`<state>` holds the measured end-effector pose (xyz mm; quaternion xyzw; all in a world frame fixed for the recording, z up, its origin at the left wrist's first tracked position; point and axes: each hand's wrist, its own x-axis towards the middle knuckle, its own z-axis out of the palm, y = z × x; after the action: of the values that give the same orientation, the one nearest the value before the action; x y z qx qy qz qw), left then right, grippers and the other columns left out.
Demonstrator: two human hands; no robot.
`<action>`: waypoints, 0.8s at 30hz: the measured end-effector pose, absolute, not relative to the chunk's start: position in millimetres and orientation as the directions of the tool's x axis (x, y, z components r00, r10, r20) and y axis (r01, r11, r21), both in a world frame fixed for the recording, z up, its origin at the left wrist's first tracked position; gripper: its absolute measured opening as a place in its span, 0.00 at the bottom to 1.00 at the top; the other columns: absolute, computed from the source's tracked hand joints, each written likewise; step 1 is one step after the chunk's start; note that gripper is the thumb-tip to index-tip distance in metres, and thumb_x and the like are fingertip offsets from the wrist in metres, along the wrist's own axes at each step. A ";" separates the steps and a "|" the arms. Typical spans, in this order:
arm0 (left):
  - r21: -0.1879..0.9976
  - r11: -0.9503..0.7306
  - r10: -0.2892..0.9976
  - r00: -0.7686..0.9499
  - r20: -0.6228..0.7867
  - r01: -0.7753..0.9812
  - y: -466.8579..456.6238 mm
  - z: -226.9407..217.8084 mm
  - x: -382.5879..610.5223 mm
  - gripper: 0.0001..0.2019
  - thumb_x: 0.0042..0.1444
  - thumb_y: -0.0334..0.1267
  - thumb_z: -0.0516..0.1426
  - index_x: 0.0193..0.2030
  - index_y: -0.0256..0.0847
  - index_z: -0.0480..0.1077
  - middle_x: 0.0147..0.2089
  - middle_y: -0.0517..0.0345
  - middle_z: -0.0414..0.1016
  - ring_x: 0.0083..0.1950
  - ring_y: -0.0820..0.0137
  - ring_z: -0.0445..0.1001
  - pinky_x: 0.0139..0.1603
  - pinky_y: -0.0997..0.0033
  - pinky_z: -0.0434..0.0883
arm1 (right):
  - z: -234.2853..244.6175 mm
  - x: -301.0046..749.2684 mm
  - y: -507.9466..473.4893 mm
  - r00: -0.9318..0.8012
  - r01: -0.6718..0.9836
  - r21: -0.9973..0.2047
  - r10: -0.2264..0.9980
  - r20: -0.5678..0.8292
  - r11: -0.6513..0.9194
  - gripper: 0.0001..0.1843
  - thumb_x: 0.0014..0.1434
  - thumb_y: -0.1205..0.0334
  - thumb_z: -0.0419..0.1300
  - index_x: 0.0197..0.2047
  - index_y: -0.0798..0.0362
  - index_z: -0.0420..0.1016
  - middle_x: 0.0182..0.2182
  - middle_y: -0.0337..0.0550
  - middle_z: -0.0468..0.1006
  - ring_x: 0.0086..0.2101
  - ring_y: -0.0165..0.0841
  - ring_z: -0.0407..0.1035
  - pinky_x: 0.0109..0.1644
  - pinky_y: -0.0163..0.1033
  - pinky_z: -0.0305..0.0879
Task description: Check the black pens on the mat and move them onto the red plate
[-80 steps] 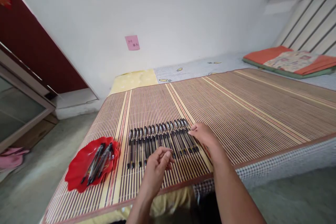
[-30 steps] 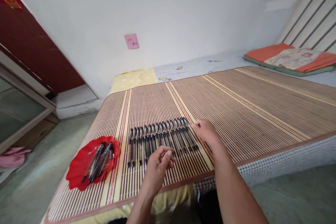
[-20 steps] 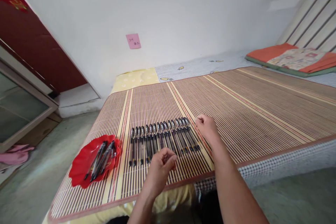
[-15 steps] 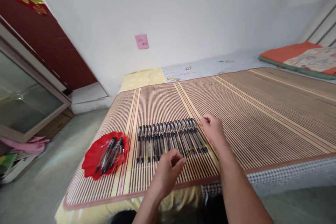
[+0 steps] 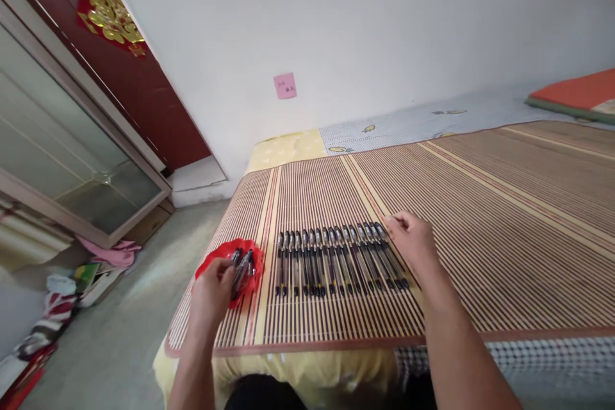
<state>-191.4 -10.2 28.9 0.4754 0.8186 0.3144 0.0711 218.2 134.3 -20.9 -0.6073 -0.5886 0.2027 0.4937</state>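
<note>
Several black pens (image 5: 336,261) lie side by side in a row on a striped bamboo mat (image 5: 480,218). A red plate (image 5: 254,261) with a few more pens (image 5: 243,264) sits to the left of the row. My left hand (image 5: 211,288) is over the plate's near edge, fingers curled at the pens there; whether it grips one is hidden. My right hand (image 5: 412,245) rests on the mat at the right end of the row, fingers loosely curled, touching the last pen.
The mat covers a bed with a yellow and checked sheet (image 5: 288,148) against a white wall bearing a pink note (image 5: 285,85). An orange cushion (image 5: 571,93) lies far right. A glass-fronted cabinet (image 5: 62,160) and scattered clothes (image 5: 72,282) are on the floor at left.
My left hand has moved left from the near edge of the pen row to the red plate. The camera has swung left. My right hand has stayed at the row's right end.
</note>
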 end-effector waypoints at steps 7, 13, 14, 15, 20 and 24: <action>0.291 0.470 0.836 -0.526 0.157 0.833 4.2 16.3 -245.9 0.10 0.57 0.39 0.56 0.40 0.39 0.78 0.42 0.41 0.85 0.44 0.50 0.81 0.40 0.63 0.71 | -18.4 219.9 132.9 0.247 0.478 -0.864 0.920 0.305 0.159 0.16 0.58 0.48 0.56 0.28 0.51 0.72 0.22 0.46 0.77 0.25 0.37 0.70 0.30 0.39 0.59; 0.274 0.399 0.879 -0.450 0.155 0.875 18.6 3.0 -242.5 0.05 0.51 0.35 0.58 0.27 0.42 0.75 0.30 0.46 0.81 0.38 0.50 0.80 0.37 0.60 0.69 | -11.9 224.3 130.8 0.276 0.430 -0.889 0.914 0.298 0.160 0.15 0.56 0.48 0.57 0.27 0.51 0.72 0.23 0.46 0.77 0.26 0.39 0.71 0.32 0.40 0.60; 0.276 0.400 0.880 -0.451 0.152 0.874 19.1 3.7 -244.1 0.06 0.51 0.35 0.58 0.25 0.43 0.73 0.29 0.46 0.80 0.37 0.50 0.80 0.36 0.60 0.69 | -10.7 225.2 130.9 0.284 0.417 -0.895 0.912 0.295 0.160 0.15 0.56 0.48 0.58 0.27 0.51 0.72 0.23 0.46 0.77 0.27 0.38 0.71 0.33 0.40 0.60; 0.277 0.407 0.876 -0.458 0.150 0.870 19.2 5.6 -245.9 0.06 0.51 0.36 0.58 0.24 0.43 0.72 0.27 0.46 0.79 0.36 0.50 0.80 0.35 0.60 0.69 | -9.9 225.8 131.1 0.292 0.401 -0.902 0.911 0.292 0.160 0.15 0.55 0.48 0.58 0.27 0.51 0.72 0.23 0.46 0.77 0.27 0.38 0.71 0.33 0.40 0.60; 0.366 0.445 0.807 -0.543 0.232 0.817 16.0 25.8 -229.0 0.09 0.57 0.42 0.54 0.35 0.41 0.72 0.32 0.45 0.79 0.38 0.51 0.79 0.35 0.61 0.69 | -8.2 223.9 133.6 0.325 0.250 -0.957 0.919 0.223 0.144 0.18 0.55 0.44 0.60 0.29 0.52 0.72 0.22 0.43 0.75 0.24 0.35 0.68 0.29 0.39 0.62; 0.897 0.097 0.858 -0.493 0.144 0.432 11.7 34.9 -150.9 0.17 0.56 0.52 0.60 0.42 0.40 0.69 0.32 0.55 0.77 0.29 0.65 0.75 0.30 0.69 0.70 | 1.5 211.9 127.1 0.193 0.096 -0.986 0.969 0.152 0.136 0.24 0.57 0.38 0.60 0.34 0.53 0.75 0.27 0.45 0.78 0.24 0.32 0.69 0.26 0.37 0.65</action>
<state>-150.9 11.7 34.9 0.4552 0.7087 0.4941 0.2156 211.9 127.1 1.5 -0.5300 -0.5025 0.3889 0.5616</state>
